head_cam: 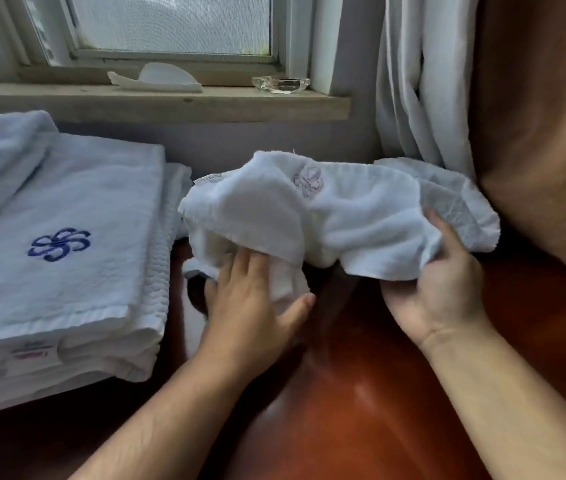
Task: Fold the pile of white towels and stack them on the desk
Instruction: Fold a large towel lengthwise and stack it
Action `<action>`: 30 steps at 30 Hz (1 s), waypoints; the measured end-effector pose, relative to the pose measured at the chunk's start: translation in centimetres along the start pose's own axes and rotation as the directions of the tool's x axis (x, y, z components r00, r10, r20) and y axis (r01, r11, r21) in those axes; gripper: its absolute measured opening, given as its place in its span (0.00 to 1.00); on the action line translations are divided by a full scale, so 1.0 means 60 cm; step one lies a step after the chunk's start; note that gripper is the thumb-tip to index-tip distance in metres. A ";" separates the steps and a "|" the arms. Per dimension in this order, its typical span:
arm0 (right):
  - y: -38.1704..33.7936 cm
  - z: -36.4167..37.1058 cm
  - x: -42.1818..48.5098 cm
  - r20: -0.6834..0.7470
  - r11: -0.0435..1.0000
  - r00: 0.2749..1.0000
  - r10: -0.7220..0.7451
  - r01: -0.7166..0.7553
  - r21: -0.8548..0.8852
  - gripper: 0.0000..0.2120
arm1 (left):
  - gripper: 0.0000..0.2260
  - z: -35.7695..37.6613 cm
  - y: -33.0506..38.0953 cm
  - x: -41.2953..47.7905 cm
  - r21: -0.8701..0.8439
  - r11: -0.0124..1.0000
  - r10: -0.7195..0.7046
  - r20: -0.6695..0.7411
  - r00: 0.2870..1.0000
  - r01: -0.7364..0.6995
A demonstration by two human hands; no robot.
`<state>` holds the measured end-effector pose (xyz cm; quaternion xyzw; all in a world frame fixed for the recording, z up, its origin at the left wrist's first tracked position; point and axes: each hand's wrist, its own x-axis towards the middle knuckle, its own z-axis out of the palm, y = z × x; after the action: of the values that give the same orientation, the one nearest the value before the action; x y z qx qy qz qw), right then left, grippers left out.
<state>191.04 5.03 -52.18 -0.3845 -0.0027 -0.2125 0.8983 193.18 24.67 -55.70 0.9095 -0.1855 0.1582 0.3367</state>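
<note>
Right hand (437, 289): palm up, thumb on top, fingers curled under towel (354, 216), gripping its right edge. Left hand (250, 306): fingers nearly straight, tips hidden under fold at towel's left end, thumb spread wide, touching cloth, no clear grip. Towel crumpled, bunched between hands over desk (361, 393). Stack (77, 216) of folded towels left of towel, blue flower mark on top. Sill (170, 102) behind towel, glass dish (280, 84) on it. Curtain (420, 81) behind towel's right end.
</note>
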 end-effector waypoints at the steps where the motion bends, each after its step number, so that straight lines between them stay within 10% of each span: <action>1: -0.009 -0.001 -0.001 0.028 0.998 0.997 0.065 -0.065 0.019 0.21 | 0.40 -0.001 -0.001 0.001 -0.040 0.999 -0.019 -0.013 1.000 0.018; 8: -0.034 -0.012 -0.015 0.146 0.688 0.781 0.607 -0.424 -0.589 0.26 | 0.10 -0.022 0.016 0.013 -0.617 0.787 -0.207 -0.262 0.942 0.001; 14: -0.005 -0.012 -0.016 0.105 0.564 0.956 0.275 -0.072 -0.822 0.27 | 0.09 -0.027 0.050 0.002 -0.860 0.494 -0.060 -0.183 0.981 -0.130; 16: -0.003 -0.021 -0.010 0.181 0.645 0.974 0.134 0.053 -0.763 0.33 | 0.11 -0.032 0.059 0.004 -0.863 0.493 -0.052 -0.155 0.987 -0.109; 19: -0.011 -0.018 -0.012 0.417 0.793 0.795 0.441 -0.128 -0.595 0.48 | 0.09 -0.029 0.064 0.006 -0.703 0.710 -0.061 -0.125 0.990 -0.045; 23: -0.008 -0.010 -0.028 0.462 0.549 0.600 0.653 0.045 -0.834 0.30 | 0.09 -0.023 0.048 0.007 -0.510 0.857 -0.176 -0.157 0.972 0.073; 27: -0.004 -0.020 -0.019 0.333 0.272 0.814 0.475 0.224 -0.936 0.03 | 0.17 -0.016 0.033 0.011 -0.574 0.818 -0.131 -0.135 0.982 0.030; 30: 0.007 -0.025 -0.006 0.223 0.152 0.967 0.126 0.204 -0.967 0.11 | 0.12 -0.005 0.017 0.011 -0.542 0.837 -0.141 -0.082 0.987 0.075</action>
<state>190.64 4.40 -53.62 -0.8991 0.0125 -0.1353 0.4160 193.28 24.00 -54.67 0.7768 -0.1504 0.1342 0.5966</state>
